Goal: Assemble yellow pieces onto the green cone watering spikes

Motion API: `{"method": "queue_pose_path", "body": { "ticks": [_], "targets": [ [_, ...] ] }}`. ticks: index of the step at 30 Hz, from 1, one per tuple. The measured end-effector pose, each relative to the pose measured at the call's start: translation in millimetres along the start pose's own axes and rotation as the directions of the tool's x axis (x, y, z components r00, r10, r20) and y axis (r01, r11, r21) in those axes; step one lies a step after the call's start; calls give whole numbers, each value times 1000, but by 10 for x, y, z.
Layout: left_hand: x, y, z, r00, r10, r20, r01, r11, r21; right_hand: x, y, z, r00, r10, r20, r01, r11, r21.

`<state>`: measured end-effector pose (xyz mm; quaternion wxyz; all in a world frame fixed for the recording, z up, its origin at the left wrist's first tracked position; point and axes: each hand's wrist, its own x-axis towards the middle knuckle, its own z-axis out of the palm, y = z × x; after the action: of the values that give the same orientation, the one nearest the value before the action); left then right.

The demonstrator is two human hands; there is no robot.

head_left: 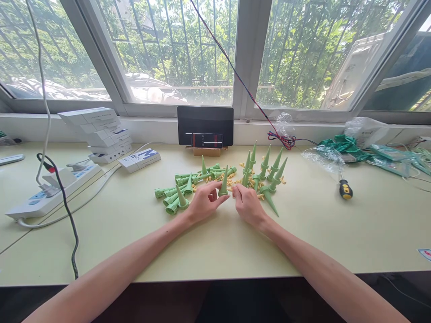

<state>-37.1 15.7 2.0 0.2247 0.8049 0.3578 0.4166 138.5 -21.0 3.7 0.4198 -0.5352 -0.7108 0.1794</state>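
My left hand [204, 201] is closed around the base of a green plastic spike [224, 183], whose point stands upright. Just to its right, my right hand [247, 204] is pinched shut; whatever lies between its fingertips is too small or hidden to make out. Small yellow plastic pieces [232, 176] lie scattered behind both hands. Left of my left hand are green ribbed tubes [171, 207] lying on their sides and a loose green spike [182, 197]. Beyond my right hand stand several green spikes [266, 161] with yellow pieces on them, and one spike [270, 202] lies tilted.
A tablet [205, 119] with a phone [207, 140] before it leans at the window. White boxes [107, 134] and a power strip [50, 193] with cables are on the left. A screwdriver [345, 189] and plastic bags [350, 146] lie on the right.
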Motion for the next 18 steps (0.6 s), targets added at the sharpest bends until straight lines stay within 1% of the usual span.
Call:
{"method": "queue_pose_path", "body": {
  "ticks": [11,15,18],
  "targets": [
    [-3,-1,-3,1000,11,14,-12,1000,28,6,49,29,1000,-1,3,1,1000,22],
    [8,3,-18,1000,-10,22,9,998,59,1,53,30,1000,21,4,-22,997,76],
    [22,14,-31,999,-47,10,47,998,53,-9,27,15,1000,13,1,-13,995,97]
  ]
}}
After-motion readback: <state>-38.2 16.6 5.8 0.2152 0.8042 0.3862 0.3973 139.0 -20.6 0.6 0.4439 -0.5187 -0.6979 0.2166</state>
